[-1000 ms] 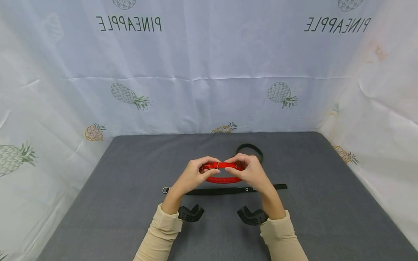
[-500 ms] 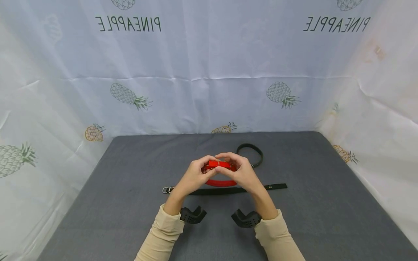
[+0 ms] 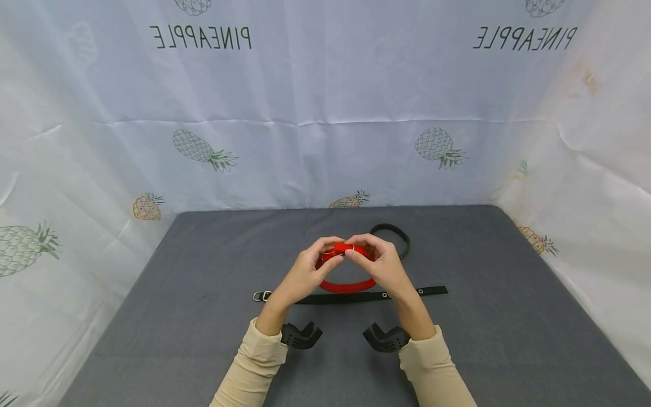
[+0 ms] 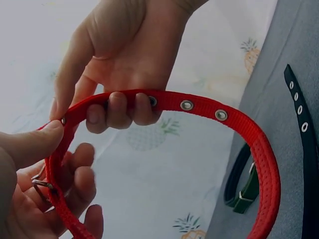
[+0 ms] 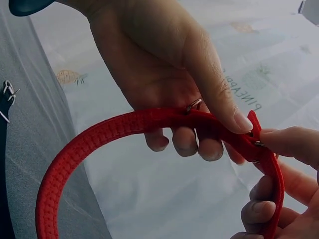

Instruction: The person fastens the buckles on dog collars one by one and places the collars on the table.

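Both hands hold a red collar (image 3: pixel 348 288) in front of the person, its padded loop hanging below them. My left hand (image 3: pixel 304 272) pinches the collar near its buckle, thumb on the band. A metal ring (image 5: pixel 193 105) stands out on the band at the left palm in the right wrist view. My right hand (image 3: pixel 389 272) pinches the band right beside the left fingertips, at the overlapping ends. Metal eyelets (image 4: pixel 187 105) run along the band past the right fingers in the left wrist view. Fingers partly hide the buckle.
A long black strap (image 3: pixel 330 298) with eyelets and a ring end lies across the grey table (image 3: pixel 203 260), below the hands. Behind the right hand lies a black collar (image 3: pixel 405 238) closed in a loop. A white pineapple-print curtain (image 3: pixel 305 164) surrounds the table.
The right hand has moved left, then both hands rose slightly and shifted a little right. The red band between them, earlier a visible straight stretch, is now bunched between the fingertips.
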`<action>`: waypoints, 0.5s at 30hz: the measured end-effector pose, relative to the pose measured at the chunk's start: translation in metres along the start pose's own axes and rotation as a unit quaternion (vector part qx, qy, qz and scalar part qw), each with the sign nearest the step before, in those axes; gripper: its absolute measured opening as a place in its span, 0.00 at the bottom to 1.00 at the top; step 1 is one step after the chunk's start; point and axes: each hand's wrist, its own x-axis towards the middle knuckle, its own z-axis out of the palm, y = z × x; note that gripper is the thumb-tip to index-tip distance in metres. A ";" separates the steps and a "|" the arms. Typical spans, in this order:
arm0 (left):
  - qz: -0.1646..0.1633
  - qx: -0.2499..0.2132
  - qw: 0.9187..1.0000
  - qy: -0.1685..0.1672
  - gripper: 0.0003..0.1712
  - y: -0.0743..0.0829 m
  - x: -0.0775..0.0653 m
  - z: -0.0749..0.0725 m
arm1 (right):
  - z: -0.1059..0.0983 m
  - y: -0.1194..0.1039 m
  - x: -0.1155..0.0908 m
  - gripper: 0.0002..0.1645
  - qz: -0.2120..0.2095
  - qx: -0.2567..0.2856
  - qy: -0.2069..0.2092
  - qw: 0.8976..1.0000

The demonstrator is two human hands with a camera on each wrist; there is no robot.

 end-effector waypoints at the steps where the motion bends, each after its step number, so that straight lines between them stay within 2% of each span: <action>1: -0.002 0.001 1.000 0.005 0.21 0.000 0.000 0.000 | 0.000 0.000 0.000 0.13 0.000 0.000 0.003 1.000; 7: -0.008 0.010 0.999 0.035 0.20 -0.002 0.001 0.001 | 0.001 0.000 0.001 0.13 -0.003 0.008 0.013 1.000; 15: 0.029 -0.012 0.997 0.073 0.19 -0.003 0.002 0.001 | 0.001 0.002 0.001 0.14 0.006 0.017 0.016 1.000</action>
